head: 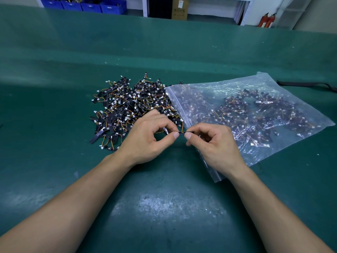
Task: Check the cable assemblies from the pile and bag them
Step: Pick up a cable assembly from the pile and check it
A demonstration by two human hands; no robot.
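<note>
Left grip [145,137] and right grip [215,143] pinch one assembly [187,132] by its ends, its long axis crosswise between them, the mouth of the bag [255,115] just beside the right grip.

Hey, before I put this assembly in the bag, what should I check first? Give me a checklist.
1. Grip on assembly by left hand and right hand: ok, both pinch it.
2. No damage on assembly: cannot tell, too small.
3. Reach to bag: ok, it lies by the right hand.
4. Opening of bag: cannot tell.
5. More in pile: ok, many remain.
</note>
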